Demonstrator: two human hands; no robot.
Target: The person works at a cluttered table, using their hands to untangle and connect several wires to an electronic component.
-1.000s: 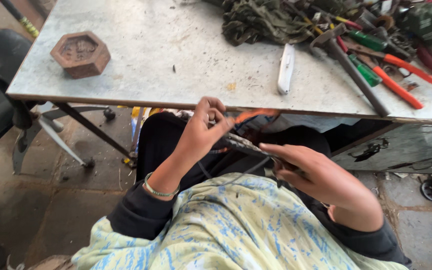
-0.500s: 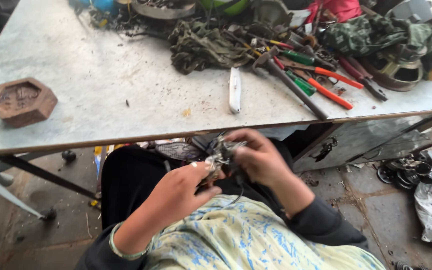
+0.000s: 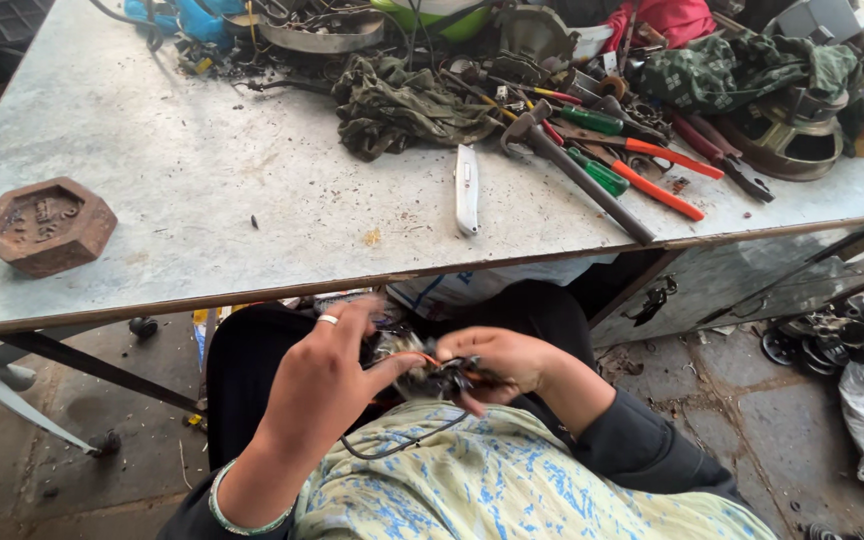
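I see both hands working low in the lap, below the near edge of the tabletop (image 3: 202, 170). The left hand (image 3: 327, 385) has a ring on one finger and a bangle at the wrist; its fingers (image 3: 384, 372) curl in and pinch the left side of a small wired part (image 3: 422, 372), a dark tangle of metal with an orange wire and a thin black wire that loops down over the pale patterned cloth. The right hand (image 3: 502, 360) closes on the same part from the other side, its fingers (image 3: 464, 352) pressed around it. The part is blurred, so I cannot tell just what it is. It sits between the two hands, above the lap and clear of the tabletop.

On the tabletop, a rusty hexagonal weight (image 3: 45, 226) lies alone at the far left. A white utility knife (image 3: 466, 188) lies near the middle, close to the front edge. Just to its right a hammer (image 3: 577, 172) lies slantwise, beside pliers with orange handles (image 3: 657, 172) and screwdrivers with green handles (image 3: 597, 148). A crumpled green cloth (image 3: 402, 105) lies behind the knife, and a heap of metal parts fills the back edge.
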